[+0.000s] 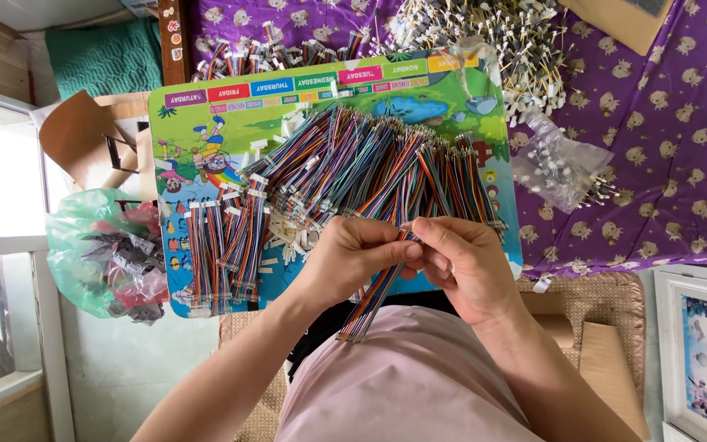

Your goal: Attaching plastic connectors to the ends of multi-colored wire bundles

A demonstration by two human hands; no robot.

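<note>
My left hand [349,258] and my right hand [468,266] meet at the fingertips over a colourful picture board [206,115]. Both pinch one flat multicoloured ribbon cable [370,303], which hangs down toward my lap. Just beyond my fingers lies a big heap of the same striped cables [370,164] with white connector ends. Sorted bundles of cables [227,245] lie in rows at the board's left.
A pile of thin wires with white plugs [493,37] and a clear plastic bag [554,168] of small parts rest on the purple patterned cloth [664,147]. A green plastic bag [104,250] of scraps sits left. Cardboard [83,135] lies beside the board.
</note>
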